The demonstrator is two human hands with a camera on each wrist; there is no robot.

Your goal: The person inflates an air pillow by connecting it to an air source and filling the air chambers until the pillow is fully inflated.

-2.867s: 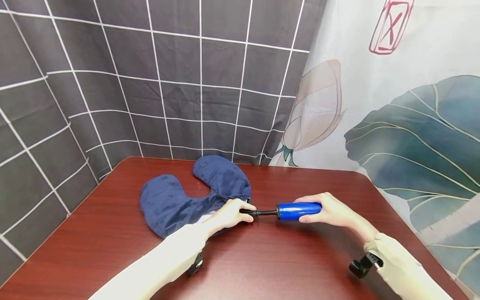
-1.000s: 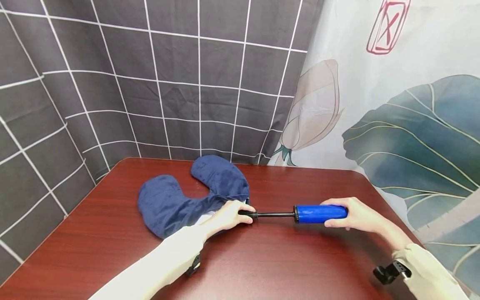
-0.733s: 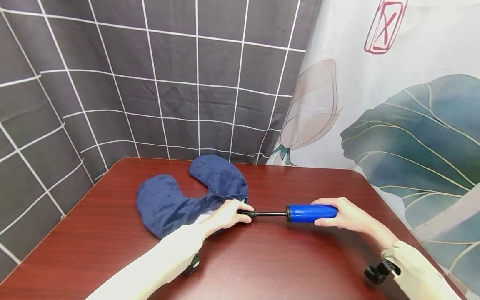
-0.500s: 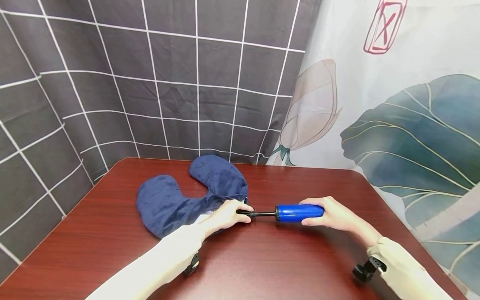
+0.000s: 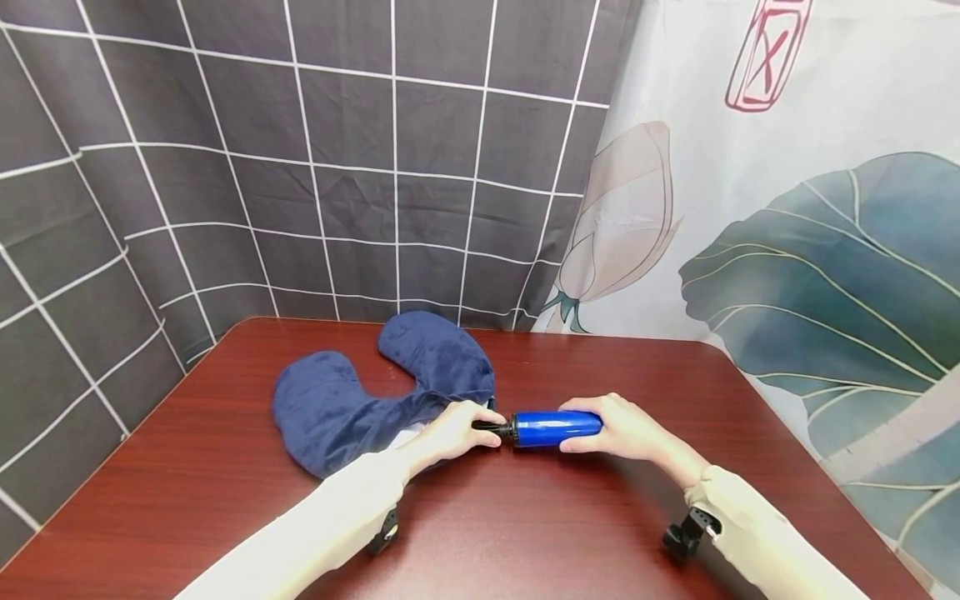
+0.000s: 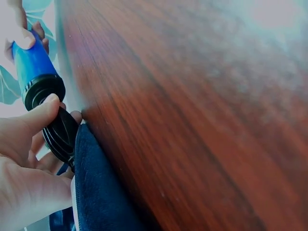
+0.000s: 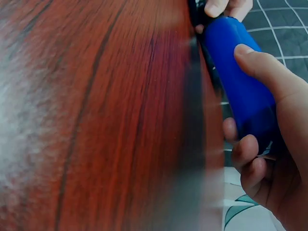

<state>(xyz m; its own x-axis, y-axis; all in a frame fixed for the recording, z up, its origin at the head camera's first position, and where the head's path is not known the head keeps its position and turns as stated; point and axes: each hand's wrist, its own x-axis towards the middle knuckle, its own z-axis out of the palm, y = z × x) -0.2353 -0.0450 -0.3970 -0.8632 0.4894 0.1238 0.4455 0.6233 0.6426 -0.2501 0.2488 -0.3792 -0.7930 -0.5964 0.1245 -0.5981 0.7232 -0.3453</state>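
A blue hand pump (image 5: 546, 428) lies level above the table, its barrel in my right hand (image 5: 618, 429). In the right wrist view the thumb lies along the blue barrel (image 7: 240, 82) and the fingers curl round its end. My left hand (image 5: 456, 428) pinches the black end piece (image 6: 61, 134) of the pump, right at the edge of a navy U-shaped neck pillow (image 5: 330, 408). The barrel's black collar sits close against the left fingertips, with almost no rod showing. White material shows at the pillow's opening under the left wrist.
The reddish-brown wooden table (image 5: 525, 533) spreads in front of and around the pillow. A dark grid-patterned curtain (image 5: 337, 167) hangs behind its back edge, and a white curtain with a painted lotus (image 5: 622, 217) hangs at the right. Black wrist cameras hang under both sleeves.
My right hand first drew the blue barrel right, baring the black rod, then pushed it left until the collar came close to my left hand. The left hand and pillow stay nearly in place.
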